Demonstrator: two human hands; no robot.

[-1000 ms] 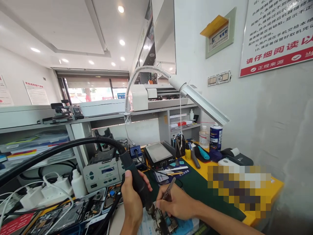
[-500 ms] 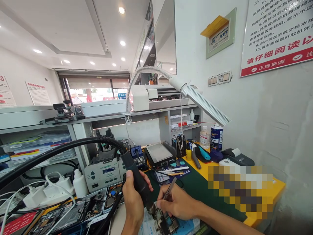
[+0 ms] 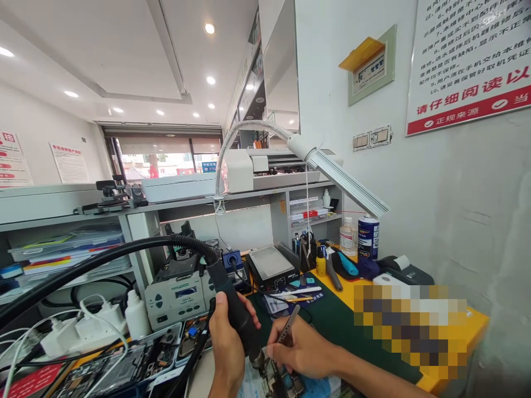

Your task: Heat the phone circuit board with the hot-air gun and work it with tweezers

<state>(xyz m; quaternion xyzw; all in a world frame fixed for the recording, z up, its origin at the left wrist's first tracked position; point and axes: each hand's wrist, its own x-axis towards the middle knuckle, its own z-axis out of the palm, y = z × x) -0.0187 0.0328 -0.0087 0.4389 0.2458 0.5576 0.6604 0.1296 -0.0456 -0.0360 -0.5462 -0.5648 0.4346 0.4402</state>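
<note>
The white wall poster (image 3: 468, 61) carries black Chinese lines above a red band reading "请仔细阅读以" and, beneath it, "正规来源" beside a tick mark. Print on the spray can (image 3: 367, 237), the soldering station (image 3: 176, 298) and the far-wall notices is too small to read.

Left hand (image 3: 226, 345) low centre of frame, fingers wrapped in closed grip. Right hand (image 3: 301, 349) beside it, fingertips pinched, forearm running to lower right.

The bottom edge is cutting off the circuit board (image 3: 286, 382) under the hands, the hot-air nozzle tip (image 3: 258, 360) is hiding behind the right hand (image 3: 301, 351), and a pixelated block (image 3: 409, 326) is blurring part of the desk (image 3: 477, 320).
</note>
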